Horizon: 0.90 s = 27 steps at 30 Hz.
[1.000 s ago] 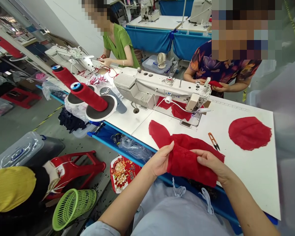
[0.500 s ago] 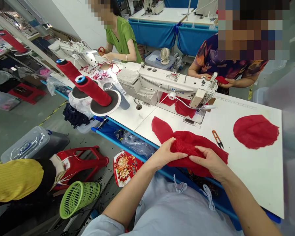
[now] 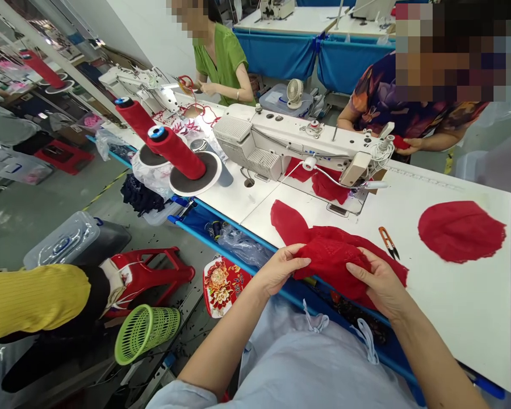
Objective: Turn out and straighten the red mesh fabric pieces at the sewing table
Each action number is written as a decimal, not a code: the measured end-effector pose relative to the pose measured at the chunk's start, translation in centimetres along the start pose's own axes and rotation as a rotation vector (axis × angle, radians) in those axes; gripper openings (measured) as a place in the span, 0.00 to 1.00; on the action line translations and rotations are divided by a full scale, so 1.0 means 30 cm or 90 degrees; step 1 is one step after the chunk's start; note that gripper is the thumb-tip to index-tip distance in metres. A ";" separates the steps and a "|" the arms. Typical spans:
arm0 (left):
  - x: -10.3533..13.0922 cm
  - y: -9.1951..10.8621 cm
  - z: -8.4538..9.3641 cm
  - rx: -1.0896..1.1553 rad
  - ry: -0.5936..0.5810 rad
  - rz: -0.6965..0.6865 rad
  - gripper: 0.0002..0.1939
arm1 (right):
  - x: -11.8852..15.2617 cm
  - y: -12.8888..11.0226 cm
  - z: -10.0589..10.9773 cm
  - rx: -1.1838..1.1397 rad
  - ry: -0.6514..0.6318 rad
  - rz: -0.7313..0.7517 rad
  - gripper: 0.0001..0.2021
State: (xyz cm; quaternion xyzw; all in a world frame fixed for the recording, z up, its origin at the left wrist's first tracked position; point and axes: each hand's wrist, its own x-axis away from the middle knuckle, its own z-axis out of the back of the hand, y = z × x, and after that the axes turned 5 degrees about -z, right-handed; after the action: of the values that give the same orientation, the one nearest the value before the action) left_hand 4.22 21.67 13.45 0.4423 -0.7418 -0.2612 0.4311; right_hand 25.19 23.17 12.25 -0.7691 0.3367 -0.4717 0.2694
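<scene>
Both hands hold a piece of red lace fabric (image 3: 330,255) over the front edge of the white sewing table (image 3: 455,307). My left hand (image 3: 283,267) pinches its left side between thumb and fingers. My right hand (image 3: 378,278) grips the right side, thumb on top and fingers partly hidden behind the cloth. More red fabric (image 3: 287,220) lies flat just beyond my hands, partly covered by the held piece. Thread snips (image 3: 388,243) with an orange handle rest to the right of it. Farther right is a pile of red fabric pieces (image 3: 461,232).
A white sewing machine (image 3: 298,139) stands behind the fabric, with red cloth (image 3: 330,188) under its arm. Red thread cones (image 3: 181,156) stand to the left. Below are a green basket (image 3: 147,334) and a red stool (image 3: 153,272). Co-workers sit opposite, and one in yellow (image 3: 38,298) sits at left.
My hands have moved apart, spreading the red lace fabric wider between them. The whole view has shifted slightly, so the table appears farther right.
</scene>
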 end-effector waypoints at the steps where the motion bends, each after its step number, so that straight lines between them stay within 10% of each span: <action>1: 0.001 -0.003 0.000 0.001 -0.004 -0.008 0.19 | 0.001 0.001 -0.003 0.008 0.006 0.007 0.21; 27: -0.020 -0.036 -0.034 -0.015 0.050 -0.094 0.17 | -0.001 0.048 -0.091 0.149 -0.105 -0.015 0.20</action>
State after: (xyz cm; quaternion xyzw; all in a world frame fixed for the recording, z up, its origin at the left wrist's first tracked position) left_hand 5.73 21.68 12.87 0.5005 -0.6866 -0.2839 0.4445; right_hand 22.32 22.03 12.31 -0.7726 0.2471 -0.4460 0.3784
